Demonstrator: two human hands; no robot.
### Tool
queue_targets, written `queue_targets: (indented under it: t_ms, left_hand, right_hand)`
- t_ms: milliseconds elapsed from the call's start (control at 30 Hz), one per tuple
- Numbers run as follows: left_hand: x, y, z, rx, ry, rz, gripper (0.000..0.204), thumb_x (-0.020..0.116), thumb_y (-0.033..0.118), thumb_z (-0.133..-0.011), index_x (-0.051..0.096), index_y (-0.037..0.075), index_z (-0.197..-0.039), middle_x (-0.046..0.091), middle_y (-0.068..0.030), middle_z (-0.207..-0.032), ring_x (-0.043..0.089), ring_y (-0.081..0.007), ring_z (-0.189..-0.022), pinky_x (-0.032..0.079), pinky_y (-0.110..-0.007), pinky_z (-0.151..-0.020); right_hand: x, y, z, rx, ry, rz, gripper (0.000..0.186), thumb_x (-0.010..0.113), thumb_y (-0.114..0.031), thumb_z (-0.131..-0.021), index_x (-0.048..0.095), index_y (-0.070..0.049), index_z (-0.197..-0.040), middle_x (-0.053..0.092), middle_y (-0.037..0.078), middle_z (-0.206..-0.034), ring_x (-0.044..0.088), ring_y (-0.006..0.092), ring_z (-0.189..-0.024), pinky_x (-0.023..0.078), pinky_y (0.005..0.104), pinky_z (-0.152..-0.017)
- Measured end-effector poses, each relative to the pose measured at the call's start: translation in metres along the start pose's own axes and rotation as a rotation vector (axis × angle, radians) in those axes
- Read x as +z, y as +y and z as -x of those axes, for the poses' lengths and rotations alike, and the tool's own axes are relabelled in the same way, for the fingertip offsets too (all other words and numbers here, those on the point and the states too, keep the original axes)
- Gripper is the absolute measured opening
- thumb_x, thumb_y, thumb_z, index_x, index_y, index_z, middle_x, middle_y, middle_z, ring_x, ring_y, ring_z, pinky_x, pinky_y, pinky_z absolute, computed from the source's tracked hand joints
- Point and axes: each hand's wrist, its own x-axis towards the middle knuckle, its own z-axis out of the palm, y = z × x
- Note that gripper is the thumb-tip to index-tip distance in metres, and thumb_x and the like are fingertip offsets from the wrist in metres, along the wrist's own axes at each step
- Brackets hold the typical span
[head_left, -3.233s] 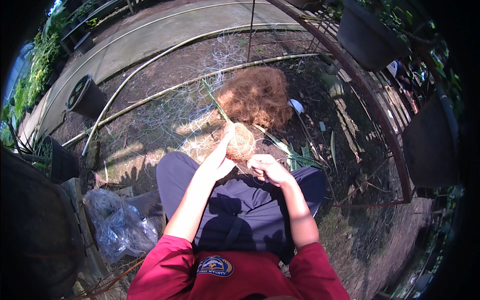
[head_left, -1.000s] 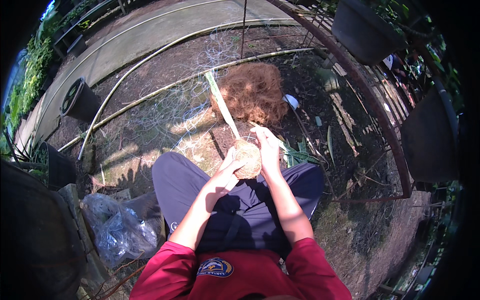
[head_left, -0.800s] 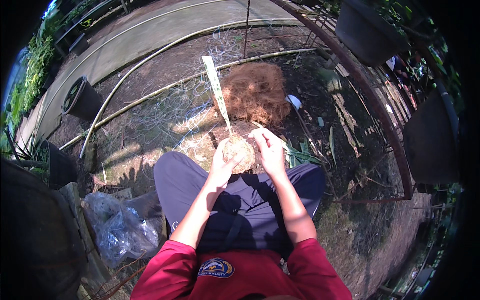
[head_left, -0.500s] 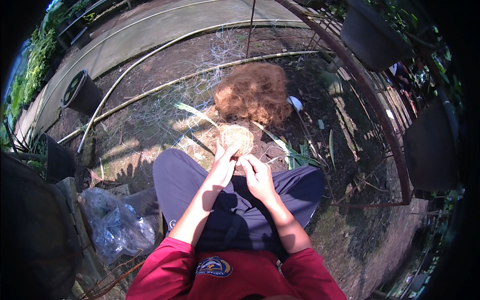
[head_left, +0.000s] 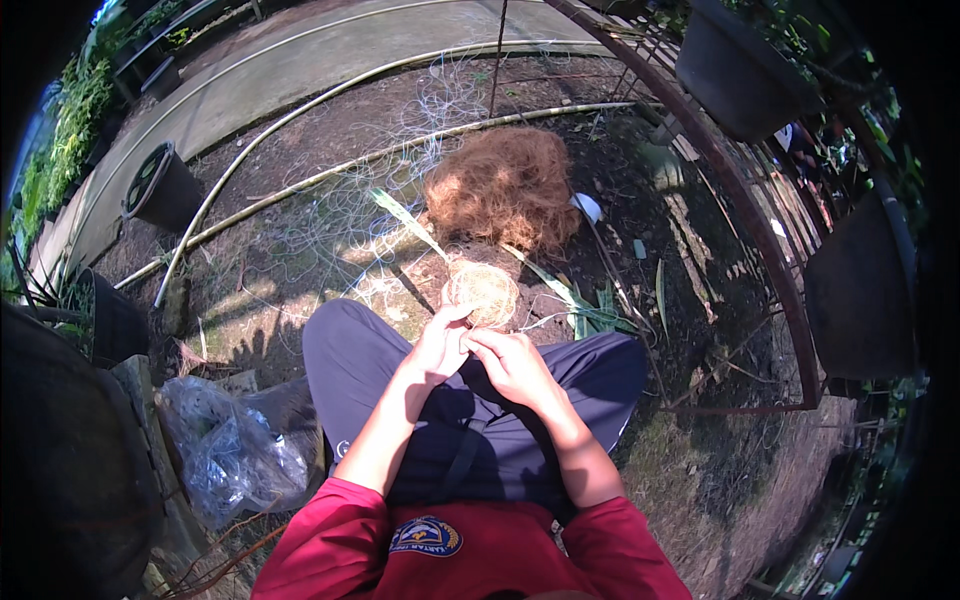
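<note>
A round ball of pale fibre (head_left: 486,292), wound with thin string, is lifted just beyond my lap. A long green leaf (head_left: 408,222) reaches away from its far left side. My left hand (head_left: 437,345) grips the ball's near left edge, thumb on top. Close beside it, my right hand (head_left: 512,366) is closed in a pinch at the ball's near edge; whatever lies between those fingertips is too small to tell. Beyond the ball, a heap of brown coconut fibre (head_left: 500,188) rests on the soil.
Tangled thin string (head_left: 345,225) spreads over the ground at left, by pale pipes (head_left: 300,185). Cut green leaves (head_left: 600,312) lie right of the ball. A clear plastic bag (head_left: 235,450) sits by my left knee. A rusty metal frame (head_left: 775,250) and dark pots (head_left: 745,75) stand right.
The ball has come slightly nearer and to the right, its leaf swinging along. Both hands have shifted a little toward me, the right one turning inward, closer to the left.
</note>
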Motion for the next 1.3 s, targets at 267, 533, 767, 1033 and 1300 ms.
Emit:
queue_targets:
  t_ms: [267,533,767,1033,1300]
  left_hand:
    - [0.010,0.005,0.005,0.111,-0.166,-0.069,0.067,0.070,0.010,-0.087,0.033,0.001,-0.141,0.049,-0.0141,-0.136,0.050,-0.0234,-0.126,0.044,-0.038,-0.104]
    - [0.004,0.022,0.015,0.042,-0.279,-0.376,0.088,0.083,0.016,-0.070,0.035,-0.003,-0.141,0.054,-0.0124,-0.131,0.052,-0.0211,-0.124,0.041,-0.037,-0.107]
    - [0.011,-0.029,0.006,0.272,0.054,-0.351,0.099,0.083,0.013,-0.066,0.026,0.005,-0.147,0.050,-0.0126,-0.132,0.051,-0.0246,-0.124,0.044,-0.039,-0.104]
    - [0.020,-0.025,0.007,0.243,0.034,-0.306,0.089,0.079,0.019,-0.080,0.023,0.001,-0.147,0.047,-0.0137,-0.136,0.048,-0.0219,-0.126,0.039,-0.036,-0.108]
    - [0.002,-0.033,-0.002,0.253,0.034,-0.238,0.066,0.074,0.013,-0.084,0.039,0.004,-0.139,0.054,-0.0088,-0.127,0.052,-0.0190,-0.120,0.041,-0.035,-0.104]
  right_hand:
    - [0.003,0.077,0.008,0.372,-0.404,-1.402,0.019,0.056,-0.011,-0.095,0.059,-0.002,-0.111,0.060,0.002,-0.076,0.057,0.0138,-0.067,0.050,0.0322,-0.065]
    - [-0.024,0.052,-0.013,0.338,0.312,-1.271,0.015,0.047,-0.016,-0.101,0.057,-0.005,-0.098,0.031,-0.009,-0.064,0.029,0.0036,-0.053,0.027,0.0200,-0.049]
    - [0.022,0.023,-0.033,0.110,0.732,-0.683,0.018,0.049,-0.019,-0.101,0.056,-0.004,-0.096,0.049,-0.002,-0.083,0.043,0.0070,-0.077,0.036,0.0222,-0.069]
    - [0.008,0.020,-0.039,0.074,0.727,-0.499,0.022,0.048,-0.024,-0.103,0.057,-0.006,-0.093,0.036,-0.006,-0.071,0.032,0.0042,-0.063,0.027,0.0222,-0.056]
    - [0.012,0.015,-0.042,-0.010,0.777,-0.313,0.017,0.048,-0.014,-0.102,0.059,-0.003,-0.094,0.044,-0.007,-0.072,0.034,0.0023,-0.061,0.029,0.0206,-0.055]
